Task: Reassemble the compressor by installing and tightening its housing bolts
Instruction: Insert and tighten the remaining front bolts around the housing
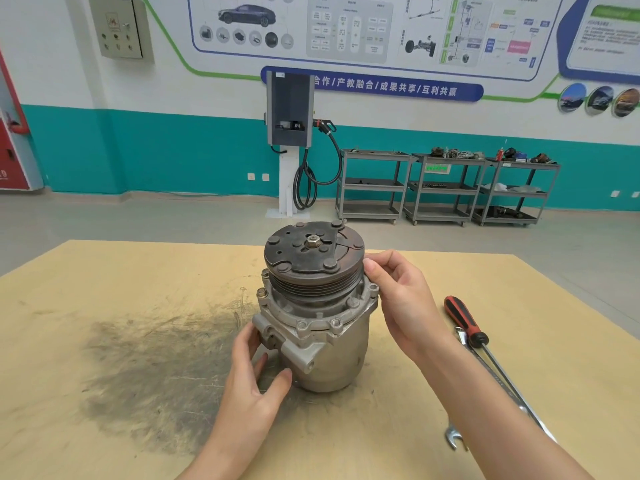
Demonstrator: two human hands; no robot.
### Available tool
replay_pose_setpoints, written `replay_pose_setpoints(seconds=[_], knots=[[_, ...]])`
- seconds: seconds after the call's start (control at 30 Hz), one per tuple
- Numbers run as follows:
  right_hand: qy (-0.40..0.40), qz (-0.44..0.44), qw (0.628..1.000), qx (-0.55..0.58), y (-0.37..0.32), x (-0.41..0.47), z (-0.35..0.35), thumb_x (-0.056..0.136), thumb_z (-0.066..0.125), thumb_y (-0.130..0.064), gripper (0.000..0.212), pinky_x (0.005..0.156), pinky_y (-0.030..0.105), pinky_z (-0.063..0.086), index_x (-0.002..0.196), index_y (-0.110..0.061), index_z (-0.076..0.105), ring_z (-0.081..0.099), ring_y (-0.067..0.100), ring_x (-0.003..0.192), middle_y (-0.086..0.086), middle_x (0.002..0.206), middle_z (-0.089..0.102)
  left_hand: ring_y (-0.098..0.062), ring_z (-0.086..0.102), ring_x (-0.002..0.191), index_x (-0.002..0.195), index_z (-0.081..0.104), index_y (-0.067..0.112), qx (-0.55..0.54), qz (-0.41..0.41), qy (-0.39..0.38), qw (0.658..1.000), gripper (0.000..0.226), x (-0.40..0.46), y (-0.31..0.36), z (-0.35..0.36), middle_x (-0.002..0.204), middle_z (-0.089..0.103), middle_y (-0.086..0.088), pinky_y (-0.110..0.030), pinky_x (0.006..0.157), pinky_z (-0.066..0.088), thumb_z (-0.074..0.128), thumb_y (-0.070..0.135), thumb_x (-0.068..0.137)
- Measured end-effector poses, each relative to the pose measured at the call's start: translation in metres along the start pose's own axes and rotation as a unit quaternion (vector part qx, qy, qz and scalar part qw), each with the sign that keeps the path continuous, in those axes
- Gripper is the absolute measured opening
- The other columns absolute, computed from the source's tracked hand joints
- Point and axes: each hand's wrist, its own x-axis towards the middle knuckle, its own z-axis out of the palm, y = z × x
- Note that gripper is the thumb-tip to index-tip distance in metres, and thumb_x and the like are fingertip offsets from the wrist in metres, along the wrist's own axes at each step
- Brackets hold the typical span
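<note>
Steadying upright compressor (313, 306) on bench (104, 341): left hand (252, 382) cupping at 7 o'clock, right hand (401, 299) pinching flange at 3.

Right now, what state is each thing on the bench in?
compressor: upright, pulley end up
housing bolts: several seated in the flange
left hand: steadies the lower body
right hand: fingers at a flange bolt
screwdriver: lying unused
wrench: lying unused

A tan tabletop (104, 306) bore a dark greasy smear (152, 362). Behind stood 3 grey shelf carts (446, 188), a charging station (290, 110) with black cable, and a wall poster (363, 29).
</note>
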Motion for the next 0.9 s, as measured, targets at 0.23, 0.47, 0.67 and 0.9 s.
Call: replay_pose_setpoints(seconds=[0.23,0.47,0.67,0.9], knots=[[0.007,0.003,1.0,-0.003,0.001,0.0,0.001,0.094,0.057,-0.005,0.008,0.091,0.037,0.051,0.092,-0.009,0.063,0.064,0.024,0.099,0.009,0.1,0.071,0.005,0.037,0.132,0.142,0.03,0.028,0.004,0.004,0.008,1.0,0.069,0.002,-0.005,-0.001,0.142,0.043,0.017,-0.037,0.116,0.028,0.064,0.005,0.086],[0.007,0.004,1.0,-0.011,-0.001,0.003,0.001,0.093,0.058,-0.004,0.009,0.078,0.027,0.053,0.088,-0.009,0.063,0.067,0.017,0.091,0.003,0.092,0.074,0.006,0.037,0.132,0.14,0.032,0.029,0.004,0.009,0.015,1.0,0.069,0.004,-0.012,-0.002,0.142,0.042,0.017,-0.037,0.115,0.029,0.062,-0.003,0.086],[0.001,-0.005,1.0,-0.009,0.001,0.004,-0.002,0.092,0.06,-0.005,0.006,0.077,0.025,0.053,0.088,-0.007,0.063,0.066,0.017,0.093,0.004,0.095,0.074,0.007,0.036,0.132,0.14,0.032,0.029,0.004,0.004,0.018,1.0,0.071,0.003,-0.01,-0.001,0.142,0.042,0.018,-0.037,0.115,0.029,0.059,-0.009,0.086],[-0.024,-0.021,0.997,-0.068,-0.017,0.006,-0.038,0.087,0.059,-0.025,0.028,0.092,0.029,0.053,0.107,-0.007,0.064,0.067,0.017,0.106,0.006,0.11,0.073,0.009,0.036,0.131,0.129,0.033,0.043,0.004,0.013,0.03,0.999,0.073,0.002,-0.01,0.001,0.142,0.039,0.022,-0.032,0.113,0.029,0.058,-0.011,0.086]])
